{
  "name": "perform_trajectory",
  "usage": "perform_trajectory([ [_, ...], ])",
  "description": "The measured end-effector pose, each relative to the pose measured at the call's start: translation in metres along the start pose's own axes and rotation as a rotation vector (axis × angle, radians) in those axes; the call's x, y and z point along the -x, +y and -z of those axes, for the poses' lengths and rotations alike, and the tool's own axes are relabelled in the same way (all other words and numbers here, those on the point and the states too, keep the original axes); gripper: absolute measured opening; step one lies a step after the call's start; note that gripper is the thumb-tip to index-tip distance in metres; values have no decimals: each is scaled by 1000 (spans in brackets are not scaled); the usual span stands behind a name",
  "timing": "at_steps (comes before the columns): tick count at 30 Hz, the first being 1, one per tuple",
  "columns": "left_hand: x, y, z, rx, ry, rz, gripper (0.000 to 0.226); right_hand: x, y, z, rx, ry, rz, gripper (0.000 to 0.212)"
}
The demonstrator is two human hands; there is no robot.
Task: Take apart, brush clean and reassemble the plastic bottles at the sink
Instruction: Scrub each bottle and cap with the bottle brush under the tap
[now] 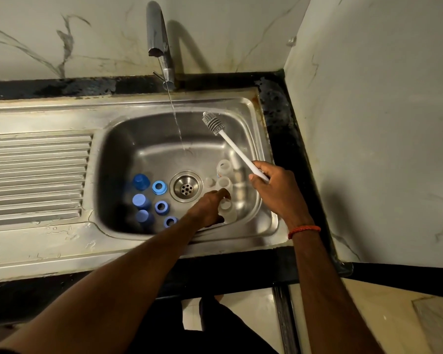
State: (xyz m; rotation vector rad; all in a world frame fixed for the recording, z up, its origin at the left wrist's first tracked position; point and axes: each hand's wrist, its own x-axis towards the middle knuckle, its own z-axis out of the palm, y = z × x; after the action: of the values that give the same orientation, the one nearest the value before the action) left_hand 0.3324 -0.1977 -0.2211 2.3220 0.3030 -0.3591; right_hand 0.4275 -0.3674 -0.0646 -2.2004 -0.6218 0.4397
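Left forearm [138, 264] stretched over sink [241, 238] rim; nearest bottle [229, 210] gripped by left hand [207, 209], right of drain [186, 186]. Brush [237, 149] held raised by right hand [274, 192]. Caps [141, 181], rings [159, 187] left of drain.

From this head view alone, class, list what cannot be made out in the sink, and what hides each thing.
- Head view: the nearest clear bottle has its left side covered by the left hand; whether fingers grip it is unclear.
- Head view: the bottle brush has its handle end buried in the right hand.
- Head view: the pale piece beside the drain is too small and translucent to name.
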Motion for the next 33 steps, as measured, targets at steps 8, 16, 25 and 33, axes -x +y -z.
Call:
perform_trajectory([
  [8, -1, -5, 4, 0, -49, -14, 73, 5, 3, -4, -23, -5, 13, 25],
  [16, 2, -19, 23, 159, -91, 89, 66, 5, 8, -3, -42, 4, 0, 21],
  [25, 2, -42, 41, -243, -175, 189, 30, 2, 9, -11, -59, -19, -11, 21],
  [33, -3, -47, 32, -372, -353, 194, 46, -8, 8, -14, -41, -23, -14, 21],
])
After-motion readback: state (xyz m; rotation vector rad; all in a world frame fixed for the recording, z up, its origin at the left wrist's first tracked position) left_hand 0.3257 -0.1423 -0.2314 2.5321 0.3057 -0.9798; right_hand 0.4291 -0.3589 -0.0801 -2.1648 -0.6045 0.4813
